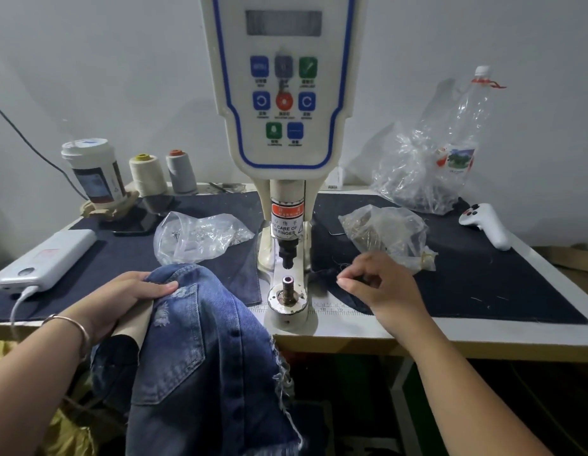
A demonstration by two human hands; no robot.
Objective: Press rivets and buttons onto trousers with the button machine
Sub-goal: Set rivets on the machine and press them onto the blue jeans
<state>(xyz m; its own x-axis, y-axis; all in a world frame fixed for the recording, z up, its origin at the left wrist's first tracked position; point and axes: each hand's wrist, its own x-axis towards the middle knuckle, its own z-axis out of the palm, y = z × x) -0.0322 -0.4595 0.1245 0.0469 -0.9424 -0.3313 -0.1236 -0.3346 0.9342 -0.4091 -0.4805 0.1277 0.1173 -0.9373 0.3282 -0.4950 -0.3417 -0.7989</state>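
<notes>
The white button machine stands at the table's middle, its black upper punch above the round lower die. Blue ripped denim trousers hang over the table's front edge, left of the die. My left hand grips the top fold of the trousers, thumb on the denim. My right hand hovers right of the die above the dark cloth, fingers curled with thumb and forefinger pinched together; what they pinch is too small to tell.
Clear bags of small parts lie left and right of the machine, a bigger bag and a plastic bottle behind. Thread cones, a cup, a power bank, a phone, a white controller.
</notes>
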